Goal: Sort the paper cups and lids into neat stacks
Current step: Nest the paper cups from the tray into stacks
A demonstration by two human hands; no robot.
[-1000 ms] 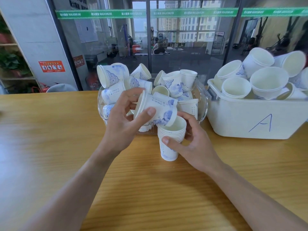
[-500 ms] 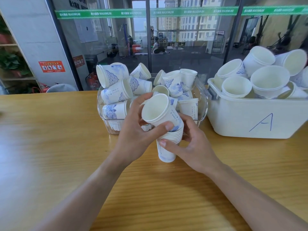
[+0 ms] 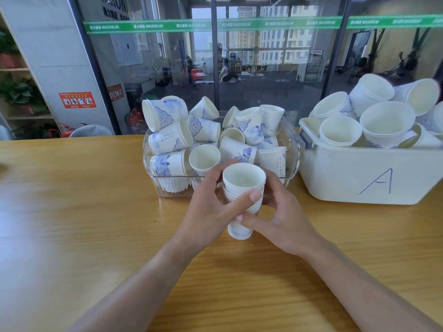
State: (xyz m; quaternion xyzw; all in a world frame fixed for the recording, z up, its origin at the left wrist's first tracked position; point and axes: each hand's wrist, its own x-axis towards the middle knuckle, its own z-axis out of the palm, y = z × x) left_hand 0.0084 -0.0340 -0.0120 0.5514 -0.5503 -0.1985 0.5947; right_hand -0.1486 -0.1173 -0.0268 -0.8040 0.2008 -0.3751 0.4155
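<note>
We see a clear plastic tub (image 3: 291, 149) at twelve o'clock on the light wooden table (image 3: 84, 212), heaped with loose white paper cups printed in blue (image 3: 170, 140) lying every way: some on their sides, some mouth up. At two o'clock, just beside it, a white plastic bin marked with a blue letter A (image 3: 359, 178) holds plain white paper bowls (image 3: 387, 123), tumbled together with most mouths facing us.

Just in front of the tub stands a nested stack of white paper cups (image 3: 243, 185), upright, long axis vertical, open mouth up, its base on the table. Our left hand (image 3: 211, 212) grips it from nine o'clock, thumb across the near side over the layered rims, fingers round the far side. Our right hand (image 3: 282, 219) holds it from three o'clock, thumb crossing the lower body, fingers curled behind the stack.
</note>
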